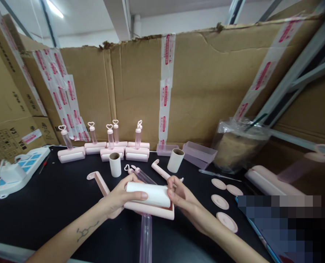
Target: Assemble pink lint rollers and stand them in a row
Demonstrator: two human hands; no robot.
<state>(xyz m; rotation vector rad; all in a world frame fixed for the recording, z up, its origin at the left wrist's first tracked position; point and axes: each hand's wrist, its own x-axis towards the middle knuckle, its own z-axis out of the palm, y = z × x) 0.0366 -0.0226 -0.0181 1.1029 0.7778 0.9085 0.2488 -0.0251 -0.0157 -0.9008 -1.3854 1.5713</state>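
Note:
A lint roller is between my hands above the black table: a white paper roll in a pale pink frame, its clear pinkish handle pointing toward me. My left hand is closed around the left end, thumb lying along the roll and fingers behind. At the right end, my right hand pinches the roll's edge with thumb and fingers, beside the frame's corner. Just behind my hands lie clear handles with heart-shaped loops, a pink frame piece and another pink frame piece.
Several assembled lint rollers stand at the back left. Two white rolls stand upright, a left roll and a right roll. Purple clear covers, pink discs, a screwdriver, a plastic bag and a power strip surround them.

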